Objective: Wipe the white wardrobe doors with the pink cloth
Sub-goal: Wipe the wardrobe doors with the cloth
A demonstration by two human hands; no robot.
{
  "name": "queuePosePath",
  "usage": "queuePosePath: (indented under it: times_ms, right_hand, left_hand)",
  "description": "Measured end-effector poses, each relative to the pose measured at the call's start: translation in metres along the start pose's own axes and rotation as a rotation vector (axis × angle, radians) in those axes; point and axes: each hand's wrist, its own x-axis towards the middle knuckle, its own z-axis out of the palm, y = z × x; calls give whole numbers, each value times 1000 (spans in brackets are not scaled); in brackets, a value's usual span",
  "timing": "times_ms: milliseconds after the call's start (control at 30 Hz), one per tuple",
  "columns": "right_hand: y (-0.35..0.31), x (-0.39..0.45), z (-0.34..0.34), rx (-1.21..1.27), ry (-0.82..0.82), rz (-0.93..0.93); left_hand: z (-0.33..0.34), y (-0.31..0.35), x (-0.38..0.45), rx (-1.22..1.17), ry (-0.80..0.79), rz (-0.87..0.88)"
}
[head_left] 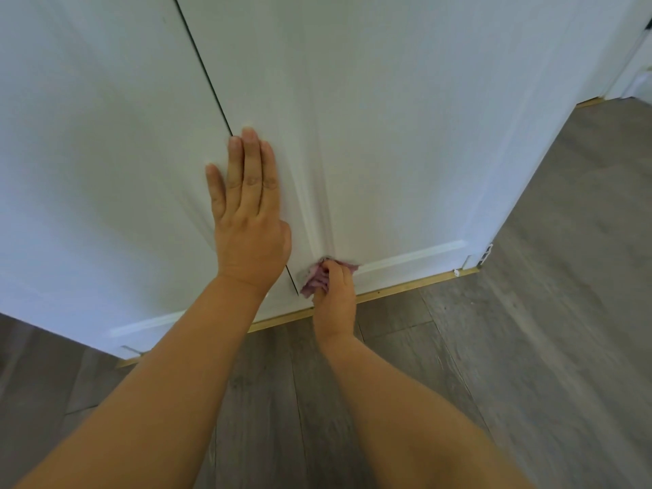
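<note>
The pink cloth (315, 279) is bunched in my right hand (335, 301), fingers curled round it, pressed low on the right wardrobe door (405, 135) beside the door gap. My left hand (247, 206) lies flat, fingers straight, across that gap just above.

Grey wood-plank floor (529, 347); thin gold threshold strip (405, 285) along its far edge; white wall (607, 47) at right.

doors: 2 white wardrobe doors (388, 118), closed, dark seam between | cloth: pink cloth (315, 278), bunched, pressed low on right door near seam
</note>
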Motion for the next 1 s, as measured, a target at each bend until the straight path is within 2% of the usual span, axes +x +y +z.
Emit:
queuePosePath:
  times_ms: [100, 200, 467, 600, 667, 833, 1000]
  right_hand:
    - [-4, -2, 16, 231, 78, 226]
    - [0, -1, 21, 306, 165, 363]
    - [20, 8, 21, 225, 183, 425]
    - [19, 27, 11, 447, 341, 598]
    - [21, 44, -6, 512, 442, 624]
    - [43, 98, -82, 401, 585, 564]
    - [68, 154, -144, 507, 783, 616]
  left_hand:
    - [1, 2, 0, -4, 1, -11]
    - [2, 2, -2, -4, -4, -10]
    - [7, 2, -7, 10, -43, 6]
    - [15, 7, -19, 29, -104, 35]
    - [18, 8, -22, 41, -108, 26]
    - [24, 12, -20, 88, -129, -1]
    - [27, 14, -20, 138, -178, -12]
